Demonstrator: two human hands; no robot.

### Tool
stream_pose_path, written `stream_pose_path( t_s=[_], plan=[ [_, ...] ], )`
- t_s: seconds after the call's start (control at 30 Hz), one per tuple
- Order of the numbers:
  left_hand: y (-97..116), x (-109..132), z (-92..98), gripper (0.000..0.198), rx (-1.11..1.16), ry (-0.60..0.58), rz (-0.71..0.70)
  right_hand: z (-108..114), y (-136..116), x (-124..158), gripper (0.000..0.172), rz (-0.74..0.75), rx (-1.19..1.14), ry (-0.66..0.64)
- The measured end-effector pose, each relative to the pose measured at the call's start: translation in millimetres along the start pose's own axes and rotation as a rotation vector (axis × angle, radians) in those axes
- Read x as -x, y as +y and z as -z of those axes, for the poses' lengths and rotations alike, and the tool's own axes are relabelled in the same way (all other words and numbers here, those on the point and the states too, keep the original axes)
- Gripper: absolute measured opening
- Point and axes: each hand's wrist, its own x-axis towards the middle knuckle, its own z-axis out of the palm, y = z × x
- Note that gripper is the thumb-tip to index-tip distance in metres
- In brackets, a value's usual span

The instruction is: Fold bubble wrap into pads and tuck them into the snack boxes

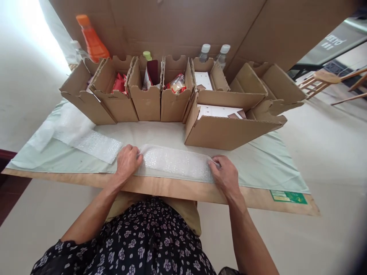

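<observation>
A strip of clear bubble wrap (176,162) lies flat on the pale green cloth (258,164) near the table's front edge. My left hand (127,160) rests on its left end with the fingers curled and pinching the edge. My right hand (226,175) grips the right end, thumb and fingers closed on the wrap. The strip is stretched between the two hands. A second piece of bubble wrap (97,145) lies to the left, beside my left hand.
A row of open cardboard boxes (146,99) stands behind, holding red packets and snacks. A larger box (226,130) with white sheets sits at the right. Bottles, one orange (93,40), stand at the back. A wooden chair (329,82) is far right.
</observation>
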Motion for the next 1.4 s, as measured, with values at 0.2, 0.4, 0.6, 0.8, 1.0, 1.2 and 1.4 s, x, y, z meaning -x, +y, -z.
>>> stream_pose_path(
  t_s=[0.2, 0.4, 0.6, 0.8, 1.0, 1.2, 1.4],
  plan=[
    [2.6, -37.8, 33.7, 0.027, 0.130, 0.061, -0.085, 26.9, -37.5, 68.0, 0.056, -0.200, -0.481, -0.198],
    [74.3, -110.2, 45.9, 0.044, 0.056, 0.139, -0.530, -31.2, -94.6, 141.9, 0.074, -0.369, -0.914, -0.479],
    [52.1, -54.8, 5.8, 0.051, 0.392, 0.115, -0.777, -43.7, -94.3, 149.2, 0.043, -0.310, -0.825, -0.460],
    [-11.8, 63.3, 11.5, 0.088, 0.773, -0.475, -0.854, -26.3, -96.3, 121.3, 0.048, -0.496, -1.272, -0.559],
    [31.1, 64.0, -4.6, 0.044, 0.811, -0.217, -0.285, -41.6, -105.3, 85.6, 0.066, -0.470, -1.414, -0.478],
    [46.8, 42.9, -23.7, 0.050, 0.584, -0.142, -0.127, -36.4, -84.4, 90.9, 0.066, -0.227, -0.936, -0.228],
    [48.8, 41.2, -19.5, 0.056, 0.512, -0.183, -0.150, -39.8, -81.7, 88.0, 0.039, 0.424, -0.177, -0.117]
  ],
)
